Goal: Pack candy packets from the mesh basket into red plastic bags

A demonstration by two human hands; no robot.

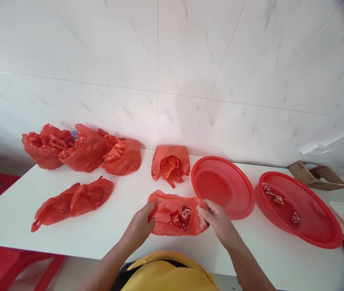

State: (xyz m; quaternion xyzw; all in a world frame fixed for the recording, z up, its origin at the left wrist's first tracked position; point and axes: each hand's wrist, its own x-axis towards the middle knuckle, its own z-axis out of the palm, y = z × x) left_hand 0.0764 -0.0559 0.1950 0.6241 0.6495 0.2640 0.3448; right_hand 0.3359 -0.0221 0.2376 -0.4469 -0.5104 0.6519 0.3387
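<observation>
A red plastic bag (168,204) is stretched wide between my two hands at the front of the table, its mouth facing up. Inside it lie a few small red packets (185,214) with white print. My left hand (143,220) has its fingers closed round the bag's left side. On the other side, my right hand (216,220) pinches the bag's right edge. Just behind the bag, a pack of folded red plastic bags (170,165) spills out of its wrapper by the wall. The nearest red basket (223,188) stands beside my right hand with nothing visible in it.
Another red basket (299,210) at the right holds several small patterned packets. Behind it sits an opened cardboard box (317,176). Filled red bags (83,149) line the wall at the left, with tied red bags (74,202) before them. A red stool (14,266) stands below the white table (129,194).
</observation>
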